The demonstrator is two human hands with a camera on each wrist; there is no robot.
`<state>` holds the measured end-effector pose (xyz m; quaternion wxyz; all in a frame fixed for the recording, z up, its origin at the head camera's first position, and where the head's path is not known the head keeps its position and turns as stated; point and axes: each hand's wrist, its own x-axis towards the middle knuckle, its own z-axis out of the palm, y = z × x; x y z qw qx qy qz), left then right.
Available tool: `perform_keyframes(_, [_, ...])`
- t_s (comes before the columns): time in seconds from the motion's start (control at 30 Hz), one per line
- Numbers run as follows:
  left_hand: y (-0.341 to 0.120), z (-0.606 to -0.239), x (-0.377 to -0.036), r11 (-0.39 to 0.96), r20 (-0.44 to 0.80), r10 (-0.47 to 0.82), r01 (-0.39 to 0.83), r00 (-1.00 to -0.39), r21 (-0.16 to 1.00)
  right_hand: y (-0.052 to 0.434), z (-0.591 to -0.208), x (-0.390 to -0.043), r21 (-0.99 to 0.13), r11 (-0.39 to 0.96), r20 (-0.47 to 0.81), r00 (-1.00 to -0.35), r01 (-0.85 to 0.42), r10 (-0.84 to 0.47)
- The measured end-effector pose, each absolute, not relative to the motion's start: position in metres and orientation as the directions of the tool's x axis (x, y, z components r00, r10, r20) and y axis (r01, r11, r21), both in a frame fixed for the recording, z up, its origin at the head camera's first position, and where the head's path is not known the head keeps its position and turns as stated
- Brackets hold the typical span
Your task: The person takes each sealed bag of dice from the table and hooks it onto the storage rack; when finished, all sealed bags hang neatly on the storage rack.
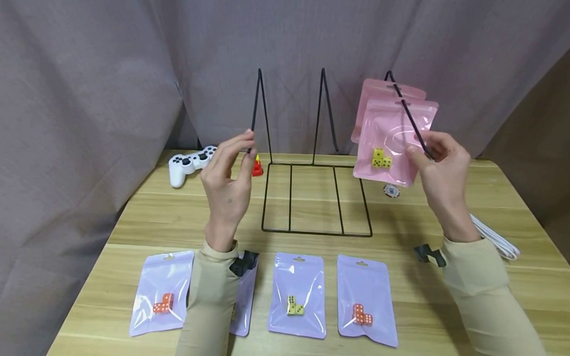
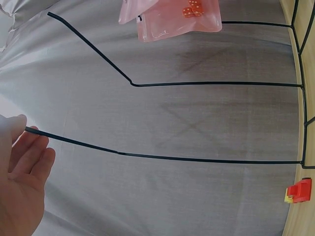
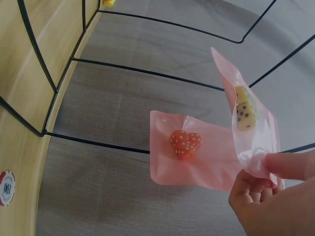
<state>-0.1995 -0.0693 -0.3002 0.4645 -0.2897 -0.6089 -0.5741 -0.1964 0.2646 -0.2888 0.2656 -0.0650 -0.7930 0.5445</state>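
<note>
At the upper right of the head view, the right hand (image 1: 443,170) pinches a pink plastic pouch of yellow dice (image 1: 392,142) hanging on the right prong of the black wire display rack (image 1: 317,200). A second pink pouch (image 3: 189,155) hangs behind it. Left of centre, the left hand (image 1: 228,184) hovers relaxed, fingertips touching the left prong's tip (image 2: 32,129).

Pink pouches (image 1: 393,145): 2, at 1 o'clock. Lilac pouches (image 1: 297,302): 4, at 6 o'clock. Wire rack (image 1: 312,200): 1, three prongs. Game controller (image 1: 187,164): 1. Poker chip (image 1: 391,190): 1. White cable (image 1: 497,239): 1.
</note>
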Motion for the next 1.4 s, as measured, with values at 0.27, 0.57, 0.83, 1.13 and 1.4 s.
perform_keyframes(0.27, [-0.070,-0.300,-0.199,0.168,0.898,-0.178,0.887,-0.402,0.430,0.267,-0.285,-0.208,-0.893,0.404,0.358,-0.856,-0.198,0.373])
perform_keyframes(0.57, [-0.070,-0.299,-0.198,0.173,0.901,-0.184,0.889,-0.394,0.424,0.260,-0.283,-0.222,-0.931,0.277,0.331,-0.868,-0.237,0.370])
perform_keyframes(0.83, [-0.069,-0.300,-0.199,0.156,0.901,-0.178,0.892,-0.397,0.424,0.261,-0.288,-0.225,-0.947,0.182,0.316,-0.871,-0.265,0.376])
perform_keyframes(1.13, [-0.069,-0.300,-0.200,0.168,0.900,-0.172,0.889,-0.400,0.427,0.264,-0.295,-0.223,-0.927,0.287,0.347,-0.838,-0.241,0.420])
perform_keyframes(1.4, [-0.069,-0.302,-0.201,0.161,0.901,-0.179,0.892,-0.395,0.423,0.266,-0.302,-0.221,-0.928,0.192,0.371,-0.815,-0.318,0.445])
